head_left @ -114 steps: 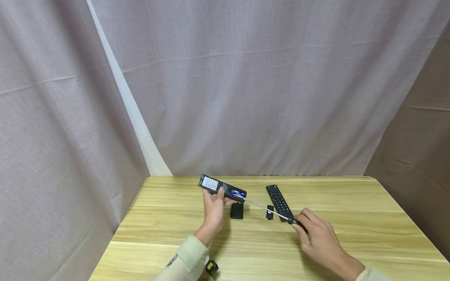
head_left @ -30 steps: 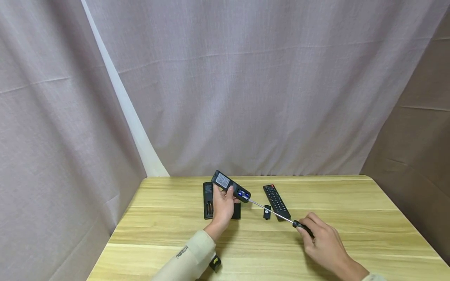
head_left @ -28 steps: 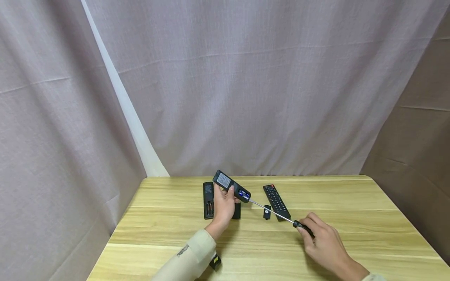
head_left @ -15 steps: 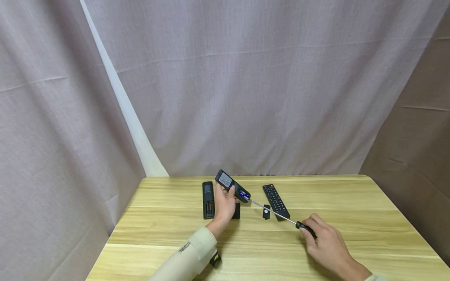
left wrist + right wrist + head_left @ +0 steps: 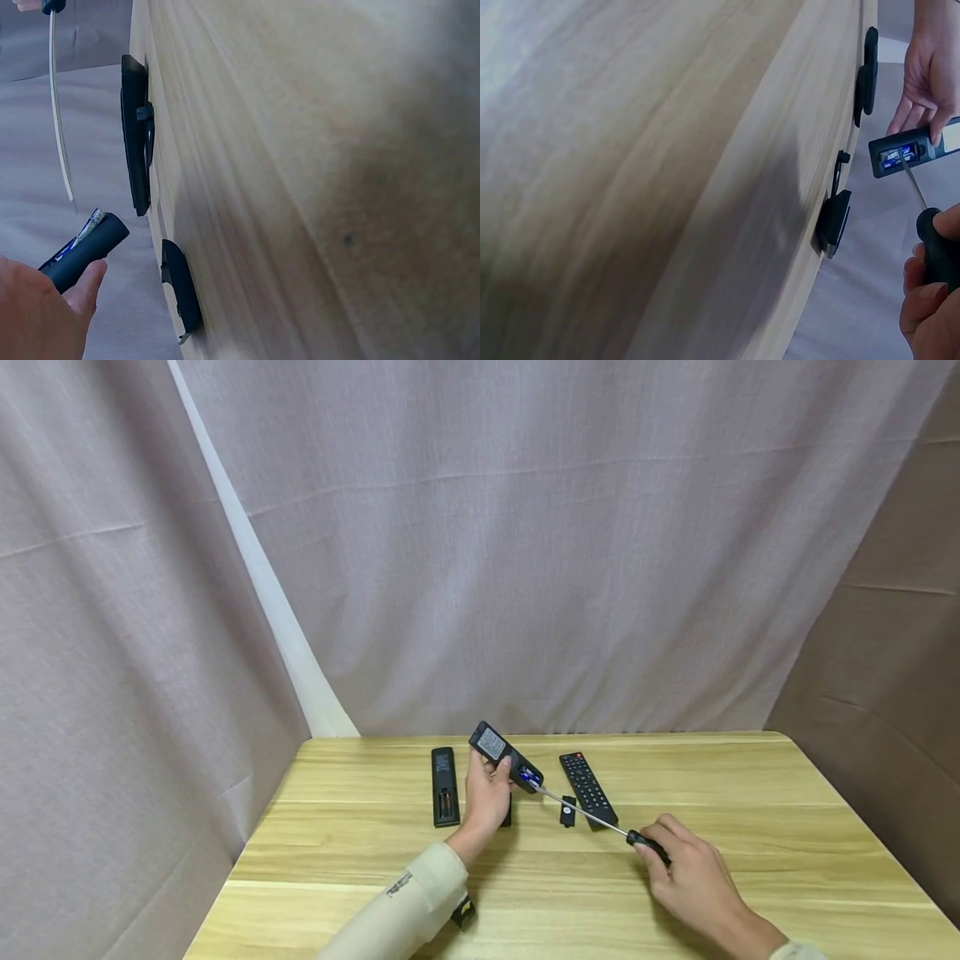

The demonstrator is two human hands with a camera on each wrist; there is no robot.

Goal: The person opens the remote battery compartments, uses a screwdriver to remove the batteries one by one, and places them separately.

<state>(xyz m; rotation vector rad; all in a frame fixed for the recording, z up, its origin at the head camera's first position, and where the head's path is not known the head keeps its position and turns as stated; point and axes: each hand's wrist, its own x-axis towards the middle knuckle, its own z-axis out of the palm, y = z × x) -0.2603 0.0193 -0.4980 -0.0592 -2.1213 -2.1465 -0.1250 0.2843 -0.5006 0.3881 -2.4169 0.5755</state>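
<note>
My left hand (image 5: pixel 489 793) holds a black remote control (image 5: pixel 515 757) back side up, above the table, with its thumb on the back. The remote's battery compartment is uncovered, and blue batteries (image 5: pixel 897 156) lie in it. My right hand (image 5: pixel 693 877) grips the black handle of a screwdriver (image 5: pixel 581 811). Its thin metal shaft points at the compartment. The tip overlaps the compartment in the head and right wrist views, while the left wrist view shows a small gap beside the remote (image 5: pixel 94 247). Whether the tip touches a battery I cannot tell.
A second remote (image 5: pixel 446 787) lies back up on the wooden table (image 5: pixel 570 893), its compartment uncovered. Face up on the right is a third remote (image 5: pixel 588 787), beside a small black cover (image 5: pixel 567 812). A black item with yellow (image 5: pixel 463 912) is partly behind the left sleeve.
The left hand and its remote have shifted right and the remote slants more steeply, uncovering the second remote. The screwdriver tip, clear of the remote half a second ago, is back at the compartment.
</note>
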